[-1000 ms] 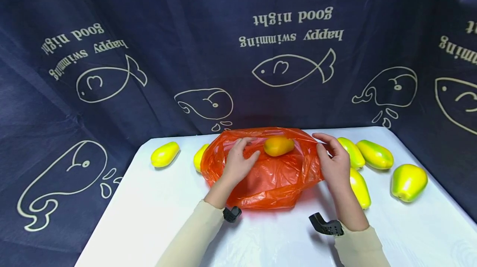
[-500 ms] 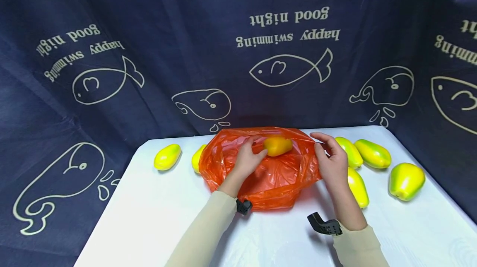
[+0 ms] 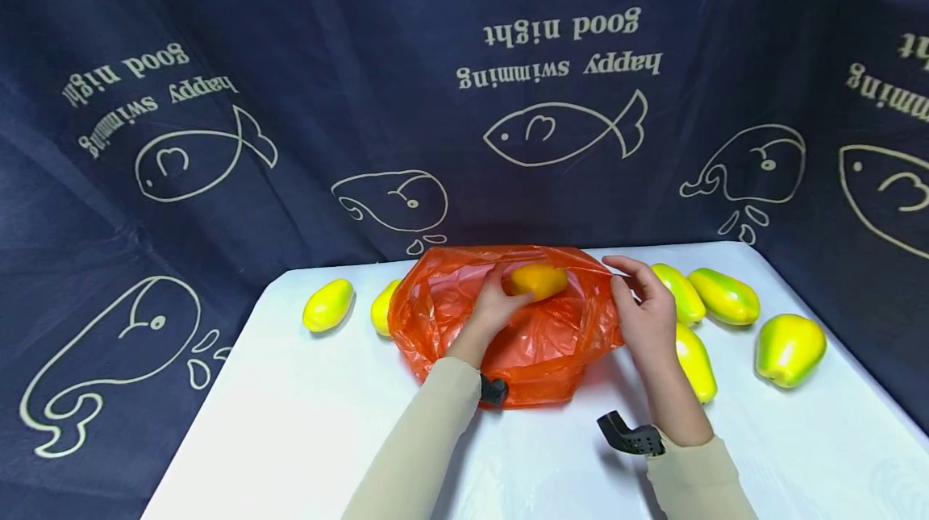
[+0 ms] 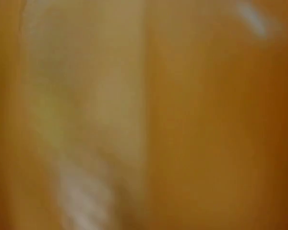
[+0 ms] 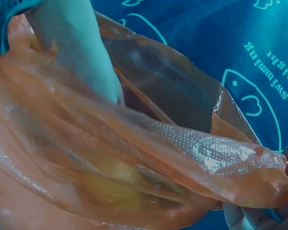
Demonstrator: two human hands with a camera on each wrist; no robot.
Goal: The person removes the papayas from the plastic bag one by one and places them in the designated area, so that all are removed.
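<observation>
An orange-red plastic bag [image 3: 537,351] lies with its mouth open at the middle of the table. Inside it, towards the far side, is a yellow papaya [image 3: 544,281]. My left hand [image 3: 495,302] reaches into the bag and grips the papaya's left end, thumb on the near side and fingers beyond. The left wrist view is only a brown-orange blur. At the bag's right edge my right hand [image 3: 648,312] pinches the plastic between thumb and fingers. From the right wrist, the left hand [image 5: 86,62] shows going down behind the bag's wall [image 5: 149,139], its fingertips hidden.
Several yellow-green papayas lie right of the bag, one [image 3: 791,349] farthest right and another [image 3: 724,296] at the back. On the left are a papaya [image 3: 328,305] and a second one [image 3: 382,309], partly behind the bag. A dark blue curtain [image 3: 406,125] hangs behind the white table [image 3: 290,407].
My left hand has moved right, deeper into the bag, and has come onto the papaya there. The right hand keeps its hold on the bag's edge.
</observation>
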